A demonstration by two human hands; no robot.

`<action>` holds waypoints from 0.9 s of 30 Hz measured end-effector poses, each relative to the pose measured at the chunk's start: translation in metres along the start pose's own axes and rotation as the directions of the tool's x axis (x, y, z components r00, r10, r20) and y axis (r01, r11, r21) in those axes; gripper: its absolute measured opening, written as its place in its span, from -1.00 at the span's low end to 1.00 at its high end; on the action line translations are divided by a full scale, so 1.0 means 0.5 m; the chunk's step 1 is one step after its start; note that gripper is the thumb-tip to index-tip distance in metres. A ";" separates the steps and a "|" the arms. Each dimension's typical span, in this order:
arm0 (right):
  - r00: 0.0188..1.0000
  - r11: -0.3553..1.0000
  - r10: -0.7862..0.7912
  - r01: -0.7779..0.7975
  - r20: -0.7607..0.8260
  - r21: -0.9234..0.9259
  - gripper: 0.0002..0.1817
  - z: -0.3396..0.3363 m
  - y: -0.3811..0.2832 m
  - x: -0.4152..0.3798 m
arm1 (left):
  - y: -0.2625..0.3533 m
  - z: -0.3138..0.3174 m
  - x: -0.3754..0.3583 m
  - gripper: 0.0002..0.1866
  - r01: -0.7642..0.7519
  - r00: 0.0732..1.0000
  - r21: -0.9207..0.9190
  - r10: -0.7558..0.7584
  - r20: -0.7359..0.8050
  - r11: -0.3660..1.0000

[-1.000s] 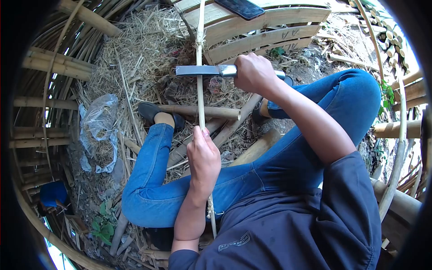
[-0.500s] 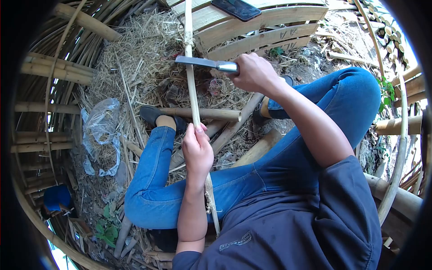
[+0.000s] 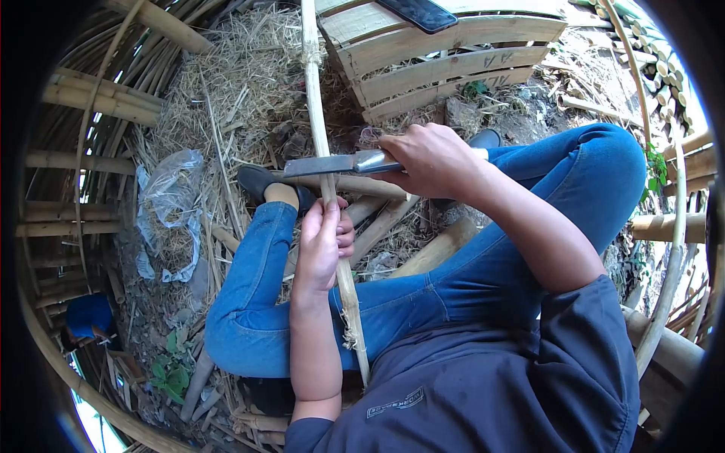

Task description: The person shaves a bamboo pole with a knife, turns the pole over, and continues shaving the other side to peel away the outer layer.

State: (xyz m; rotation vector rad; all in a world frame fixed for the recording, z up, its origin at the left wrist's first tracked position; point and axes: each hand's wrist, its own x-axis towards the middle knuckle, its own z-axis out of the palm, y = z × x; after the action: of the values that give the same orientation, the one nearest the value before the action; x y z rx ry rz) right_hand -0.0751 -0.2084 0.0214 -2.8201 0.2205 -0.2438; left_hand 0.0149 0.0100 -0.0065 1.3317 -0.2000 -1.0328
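My left hand [image 3: 325, 243] is closed around a long pale bamboo strip [image 3: 316, 117], which runs from the top of the view down across my thigh. Frayed fibres hang from the strip near its lower part. In my right hand [image 3: 434, 160] is the metal handle of a knife [image 3: 319, 166] with a broad, flat blade. The blade lies across the strip, a little above my left fingers. Whether its edge cuts into the strip cannot be made out.
A slatted wooden crate [image 3: 453, 34] bears a dark phone [image 3: 420, 13]. Bamboo poles [image 3: 370, 186] lie by my feet. A crumpled plastic bag [image 3: 172, 196] rests on straw-strewn ground at left. Cut bamboo [image 3: 664, 79] is piled at far right.
My right hand has brought the knife down along the strip, closer to my left hand. The left hand has turned slightly and still grips the strip. The view has shifted a little.
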 end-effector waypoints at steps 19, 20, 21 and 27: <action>0.999 0.997 0.039 -0.040 0.004 0.071 -0.83 0.072 -0.014 0.019 | -0.047 0.024 -0.005 -0.70 -0.238 0.901 0.637 0.411 -0.136 0.733; 0.999 0.997 0.039 -0.040 0.005 0.070 -0.84 0.069 -0.013 0.020 | -0.047 0.025 -0.006 -0.70 -0.240 0.902 0.640 0.412 -0.132 0.730; 0.999 0.997 0.039 -0.039 0.006 0.070 -0.84 0.067 -0.012 0.021 | -0.046 0.025 -0.007 -0.71 -0.240 0.902 0.643 0.411 -0.129 0.728; 0.970 0.977 0.198 -0.184 -0.142 0.110 -0.84 0.059 0.047 0.050 | -0.032 0.044 -0.027 -0.72 -0.253 0.928 0.561 0.361 -0.089 0.788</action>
State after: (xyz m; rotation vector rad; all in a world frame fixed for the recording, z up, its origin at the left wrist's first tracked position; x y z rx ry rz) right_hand -0.0479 -0.2264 -0.0099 -2.6632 0.4983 -0.4148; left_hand -0.0153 0.0060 -0.0081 1.8294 -0.5808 -0.5710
